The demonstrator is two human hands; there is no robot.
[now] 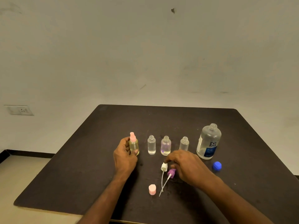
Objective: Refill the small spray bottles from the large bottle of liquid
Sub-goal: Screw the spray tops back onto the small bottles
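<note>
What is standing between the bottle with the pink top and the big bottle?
Three small open bottles stand in a row between the pink-topped bottle and the large bottle, as the head view shows. None has a sprayer on.

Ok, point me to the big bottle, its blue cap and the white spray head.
Big bottle (208, 143), head view, on the label at mid body.
Blue cap (217, 166), head view, on its top.
White spray head (164, 167), head view, on the white collar above the tube.
</note>
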